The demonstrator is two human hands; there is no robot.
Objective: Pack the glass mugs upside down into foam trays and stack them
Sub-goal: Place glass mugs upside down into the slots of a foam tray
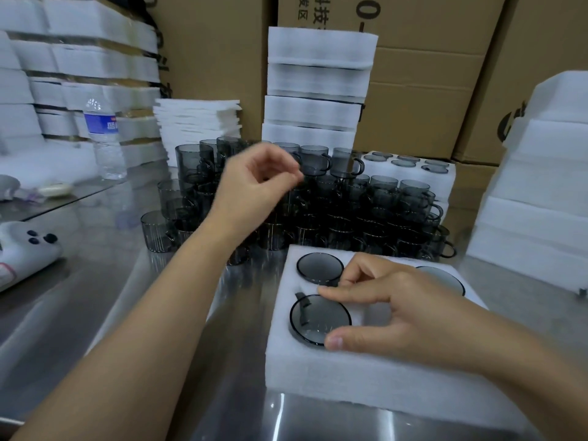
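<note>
The right hand pinched an upturned mug by its base, probably seating it in the tray. The left hand hovered loosely curled and empty over the pile, likely for the next.

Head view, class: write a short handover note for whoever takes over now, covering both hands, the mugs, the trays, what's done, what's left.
Left hand: raised over the loose mugs, fingers loosely curled, holding nothing.
Right hand: thumb and forefinger pinch the near-left mug, upside down in the front foam tray.
Done: at least three mugs seated there; a filled tray sits behind the pile.
Left: fill any remaining slots, stack, pack the pile.
</note>
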